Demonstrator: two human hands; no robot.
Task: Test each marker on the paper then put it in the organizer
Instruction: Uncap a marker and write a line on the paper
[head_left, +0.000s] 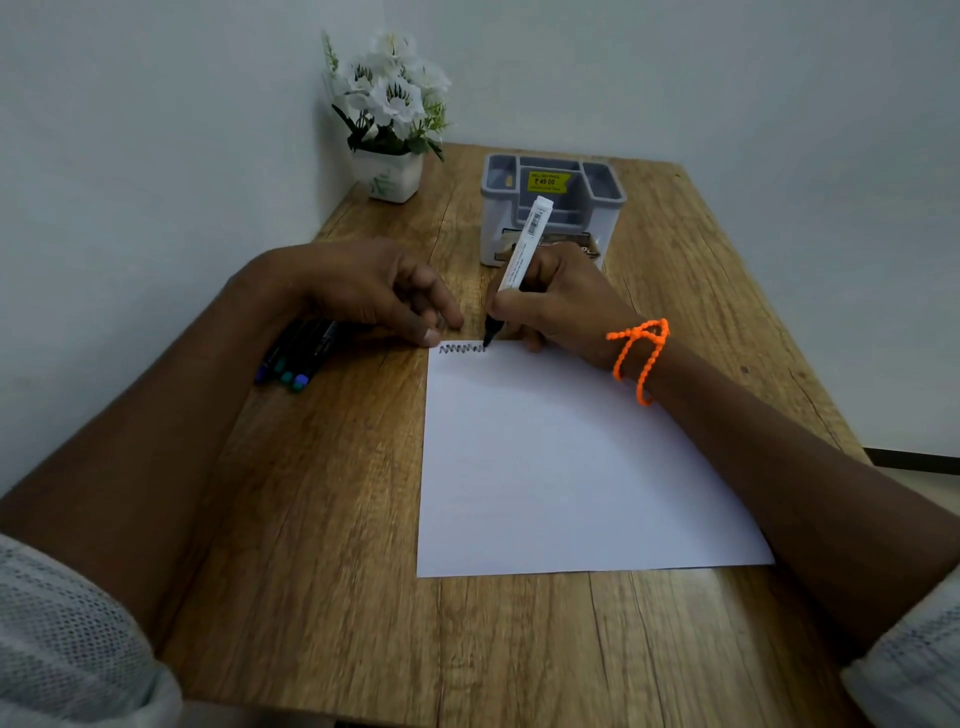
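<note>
Here right-hand fingers (506, 306) pinch the marker (522, 254) (tip on paper (545, 467)).

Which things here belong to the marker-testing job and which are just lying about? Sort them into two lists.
Part of the job:
white marker, gripped by the right hand
paper with a zigzag scribble
left hand, at the paper's corner
waiting markers
grey organizer

Just lying about:
flower pot
orange bracelet
</note>
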